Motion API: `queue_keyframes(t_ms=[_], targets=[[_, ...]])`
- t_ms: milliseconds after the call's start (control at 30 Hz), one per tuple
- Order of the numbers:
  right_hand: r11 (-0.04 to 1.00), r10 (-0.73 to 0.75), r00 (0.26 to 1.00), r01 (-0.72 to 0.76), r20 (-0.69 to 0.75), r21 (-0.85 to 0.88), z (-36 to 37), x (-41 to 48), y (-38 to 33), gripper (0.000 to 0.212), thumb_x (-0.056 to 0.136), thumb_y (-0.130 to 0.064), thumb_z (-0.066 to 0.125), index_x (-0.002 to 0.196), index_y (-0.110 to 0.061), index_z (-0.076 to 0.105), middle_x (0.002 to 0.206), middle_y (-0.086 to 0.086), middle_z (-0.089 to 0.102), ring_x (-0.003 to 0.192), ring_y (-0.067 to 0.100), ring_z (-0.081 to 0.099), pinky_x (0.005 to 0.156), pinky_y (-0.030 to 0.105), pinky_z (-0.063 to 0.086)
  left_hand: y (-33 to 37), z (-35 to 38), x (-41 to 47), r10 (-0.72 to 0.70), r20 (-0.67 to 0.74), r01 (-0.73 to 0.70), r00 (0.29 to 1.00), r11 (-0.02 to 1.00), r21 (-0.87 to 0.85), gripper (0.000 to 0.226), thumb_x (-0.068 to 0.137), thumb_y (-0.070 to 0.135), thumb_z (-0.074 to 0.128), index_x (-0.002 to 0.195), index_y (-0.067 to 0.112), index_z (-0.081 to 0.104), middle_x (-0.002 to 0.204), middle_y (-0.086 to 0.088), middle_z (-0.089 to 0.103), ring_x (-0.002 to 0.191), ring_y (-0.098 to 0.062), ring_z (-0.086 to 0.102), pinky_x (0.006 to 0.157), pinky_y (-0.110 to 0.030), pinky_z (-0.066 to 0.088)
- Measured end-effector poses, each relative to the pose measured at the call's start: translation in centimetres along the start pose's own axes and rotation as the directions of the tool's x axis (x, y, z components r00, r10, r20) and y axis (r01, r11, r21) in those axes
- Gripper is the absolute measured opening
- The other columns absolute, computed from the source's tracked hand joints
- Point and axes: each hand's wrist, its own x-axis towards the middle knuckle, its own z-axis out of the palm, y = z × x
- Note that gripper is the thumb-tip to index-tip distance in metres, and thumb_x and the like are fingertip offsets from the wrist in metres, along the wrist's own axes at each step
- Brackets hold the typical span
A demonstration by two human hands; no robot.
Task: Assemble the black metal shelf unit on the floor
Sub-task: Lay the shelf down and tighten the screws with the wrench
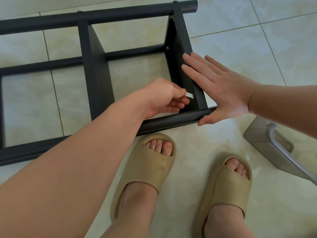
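Shelf unit (97,66): matte black all over, tubes and panels alike, faint grey sheen on top rail. Screw heads (79,11) up there: silver. Floor tiles (240,48): pale cream-green, cloudy marbling, thin grey grout lines. Slides (154,169): plain sandy tan, both. Metal tube (271,134), bottom right: shiny silver-grey.

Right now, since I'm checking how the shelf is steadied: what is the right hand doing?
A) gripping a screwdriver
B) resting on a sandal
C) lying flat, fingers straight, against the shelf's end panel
C: the right hand lies open, fingers straight, against the end panel of the black shelf unit.
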Motion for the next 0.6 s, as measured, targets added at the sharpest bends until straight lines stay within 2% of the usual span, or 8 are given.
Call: queue_keyframes(t_ms=[200, 400, 600], targets=[[1.000, -0.005, 1.000, 0.005, -0.002, 0.002, 0.1, 0.0, 0.0, 0.131, 0.071, -0.096, 0.034, 0.161, -0.007, -0.001, 0.169, 0.013, -0.011, 0.156, 0.028, -0.011, 0.126, 0.051, 0.002, 0.2, -0.2, -0.5, 0.025, 0.015, -0.026, 1.000, 0.997, 0.076, 0.014, 0.100, 0.012, 0.057, 0.086, 0.012, 0.062, 0.070, 0.001, 0.073, 0.063, -0.009, 0.066, 0.061, -0.022, 0.054], [1.000, -0.008, 1.000, 0.008, -0.007, 0.007, 0.1, 0.0, 0.1, 0.130, 0.072, -0.098, 0.028, 0.161, -0.008, -0.002, 0.169, 0.012, -0.012, 0.156, 0.028, -0.011, 0.126, 0.049, 0.000, 0.3, -0.5, -0.9, 0.041, 0.053, -0.050, 0.998, 0.982, 0.180, 0.017, 0.100, 0.011, 0.057, 0.085, 0.011, 0.065, 0.070, 0.002, 0.073, 0.067, -0.009, 0.065, 0.069, -0.021, 0.057], [1.000, -0.005, 1.000, 0.005, -0.011, 0.009, 0.0, 0.0, 0.0, 0.131, 0.072, -0.098, 0.026, 0.161, -0.007, -0.001, 0.169, 0.012, -0.011, 0.156, 0.028, -0.010, 0.126, 0.048, 0.000, 0.5, -0.6, -1.2, 0.056, 0.068, -0.074, 0.996, 0.953, 0.294, 0.019, 0.099, 0.011, 0.058, 0.083, 0.012, 0.067, 0.072, 0.002, 0.073, 0.069, -0.009, 0.066, 0.069, -0.021, 0.056]])
